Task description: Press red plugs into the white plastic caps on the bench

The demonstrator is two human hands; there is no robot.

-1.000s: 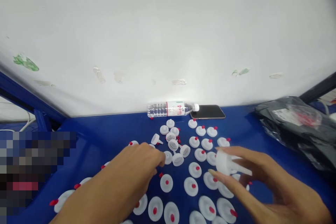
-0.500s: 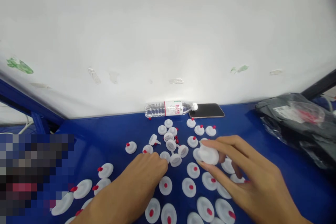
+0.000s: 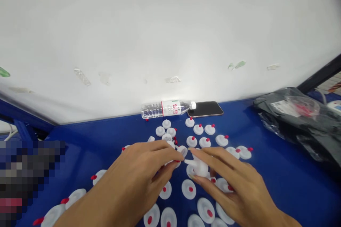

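Between the thumb and fingers of my right hand (image 3: 234,179) is a white nozzle cap (image 3: 199,167), its thin spout pointing left. My left hand (image 3: 144,175) faces it, thumb and forefinger pinched on a small red tip cap (image 3: 177,161) that barely shows. A short gap separates the red cap from the spout. Around and below my hands lie many white nozzle caps fitted with red tips, such as this tipped cap (image 3: 189,189). Behind my left hand is a cluster of plain white nozzle caps (image 3: 166,124), with loose red tip caps (image 3: 175,140) beside them, partly covered.
A clear water bottle (image 3: 170,109) lies along the white wall (image 3: 170,35), its neck by a dark phone (image 3: 205,109). On the right, a grey plastic bag (image 3: 290,117) rests on the blue table (image 3: 287,191). A pixelated patch covers the lower left.
My left hand has risen from the table with a red tip cap. My right hand has shifted left and turned the nozzle cap, spout toward the left hand. The view has shifted slightly.
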